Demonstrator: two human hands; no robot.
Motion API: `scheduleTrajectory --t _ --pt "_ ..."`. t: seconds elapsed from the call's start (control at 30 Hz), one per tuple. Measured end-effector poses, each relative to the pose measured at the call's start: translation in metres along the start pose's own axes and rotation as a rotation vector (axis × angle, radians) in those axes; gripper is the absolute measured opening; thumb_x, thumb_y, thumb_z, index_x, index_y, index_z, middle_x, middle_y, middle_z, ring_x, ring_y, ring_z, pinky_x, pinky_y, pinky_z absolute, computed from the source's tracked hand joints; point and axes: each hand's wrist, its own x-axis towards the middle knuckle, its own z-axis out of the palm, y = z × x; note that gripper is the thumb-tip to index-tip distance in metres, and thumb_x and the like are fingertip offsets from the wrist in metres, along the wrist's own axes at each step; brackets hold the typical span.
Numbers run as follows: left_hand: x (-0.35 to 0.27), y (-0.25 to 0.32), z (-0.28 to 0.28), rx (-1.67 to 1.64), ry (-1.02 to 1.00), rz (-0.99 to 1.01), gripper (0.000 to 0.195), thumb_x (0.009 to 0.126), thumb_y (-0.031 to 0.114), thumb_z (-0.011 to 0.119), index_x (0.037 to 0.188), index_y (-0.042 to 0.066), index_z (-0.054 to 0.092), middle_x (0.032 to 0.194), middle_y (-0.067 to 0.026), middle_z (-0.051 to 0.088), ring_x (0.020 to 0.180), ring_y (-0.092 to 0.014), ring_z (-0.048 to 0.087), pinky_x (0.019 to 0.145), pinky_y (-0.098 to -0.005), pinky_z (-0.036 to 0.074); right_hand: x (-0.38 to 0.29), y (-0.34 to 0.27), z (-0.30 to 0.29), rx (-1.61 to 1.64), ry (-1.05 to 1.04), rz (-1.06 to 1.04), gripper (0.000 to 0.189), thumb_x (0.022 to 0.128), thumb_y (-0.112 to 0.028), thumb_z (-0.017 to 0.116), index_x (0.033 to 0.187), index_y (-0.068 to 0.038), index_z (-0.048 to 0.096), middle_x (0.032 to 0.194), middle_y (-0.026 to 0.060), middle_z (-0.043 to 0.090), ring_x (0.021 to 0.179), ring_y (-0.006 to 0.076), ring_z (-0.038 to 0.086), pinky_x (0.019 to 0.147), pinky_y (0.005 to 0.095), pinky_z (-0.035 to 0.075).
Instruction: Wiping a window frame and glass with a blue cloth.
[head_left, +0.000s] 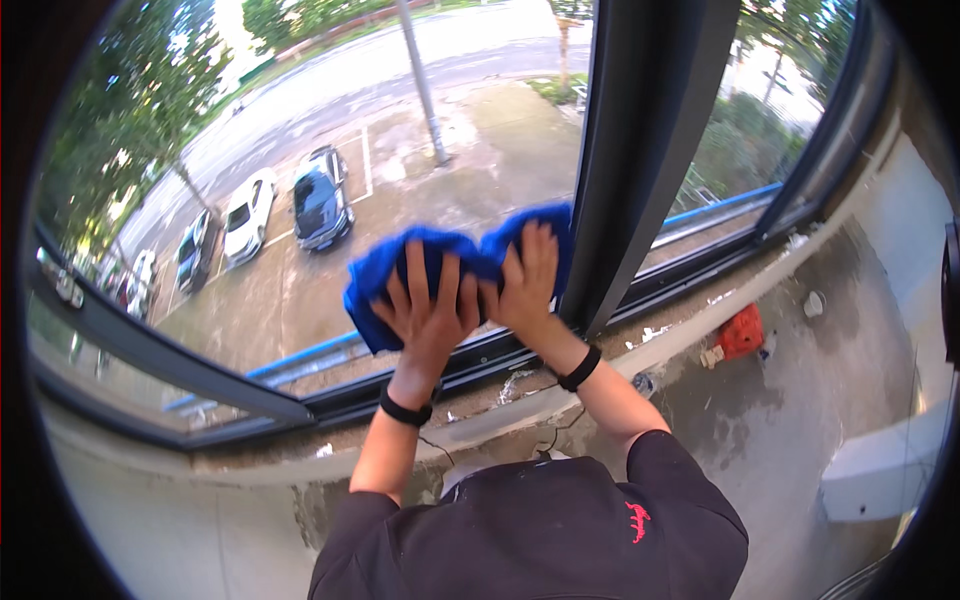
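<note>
A blue cloth (367, 300) lies spread against a large window pane (465, 187). My left hand (431, 304) is flat on the cloth's left part with fingers spread, pressing it to the glass. Beside it, my right hand (529, 281) presses the cloth's right part close to the dark window frame post (637, 150). The thumbs are close together near the middle of the cloth. Both palms are hidden, and whether any finger grips a fold cannot be told. Each wrist wears a black band.
Below the pane runs the dark lower frame (480, 364) and a rough sill (517, 386) with white debris. At the right, a red object (741, 334) and a small white cup (814, 303) are on the concrete floor. Parked cars show outside, beyond a blue rail (300, 356).
</note>
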Motion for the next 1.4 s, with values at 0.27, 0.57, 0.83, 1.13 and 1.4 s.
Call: scheduleTrajectory --t 0.27,0.57,0.83,1.13,1.4 --pt "0.222 0.004 -0.061 0.119 0.395 0.001 0.046 0.095 0.030 0.054 0.138 0.014 0.055 0.149 -0.0171 0.043 0.133 -0.043 0.040 0.110 -0.0631 0.023 0.240 0.000 -0.050 0.029 0.262 -0.040 0.054 0.092 -0.026 0.054 0.139 0.000 0.051 0.151 0.0314 0.035 0.138 0.0498 0.034 0.112 0.0570 0.028" --pt "0.078 -0.005 -0.025 -0.100 0.288 0.047 0.035 0.086 0.019 0.068 0.117 0.002 0.065 0.129 -0.0246 0.055 0.124 -0.043 0.051 0.111 -0.0613 0.026 0.072 0.016 -0.035 -0.024 -0.051 -0.022 0.059 0.090 -0.037 0.060 0.130 0.006 0.053 0.146 0.0340 0.040 0.133 0.0523 0.040 0.107 0.0591 0.035" --pt "-0.074 0.021 0.005 0.031 -0.182 -0.204 0.058 0.088 0.048 0.064 0.121 0.001 0.058 0.129 -0.0316 0.049 0.119 -0.050 0.047 0.099 -0.0670 0.029 -0.082 0.019 -0.005 0.020 -0.209 0.020 0.067 0.087 -0.039 0.066 0.131 0.006 0.043 0.144 0.0386 0.034 0.130 0.0594 0.034 0.104 0.0677 0.029" --pt "0.212 -0.010 -0.056 0.155 0.480 -0.100 0.055 0.096 0.035 0.056 0.139 0.002 0.044 0.147 -0.0244 0.042 0.137 -0.043 0.038 0.112 -0.0639 0.016 0.237 -0.005 -0.035 -0.026 0.273 -0.051 0.059 0.092 -0.037 0.058 0.142 -0.007 0.050 0.152 0.0298 0.035 0.139 0.0491 0.034 0.112 0.0566 0.028" --pt "0.163 -0.019 -0.049 0.186 0.386 -0.139 0.061 0.090 0.047 0.059 0.138 0.011 0.056 0.143 -0.0247 0.047 0.130 -0.042 0.045 0.111 -0.0608 0.023 0.192 -0.006 -0.041 -0.026 0.128 0.010 0.051 0.091 -0.042 0.060 0.140 -0.030 0.055 0.153 0.0309 0.033 0.140 0.0483 0.034 0.114 0.0558 0.026"
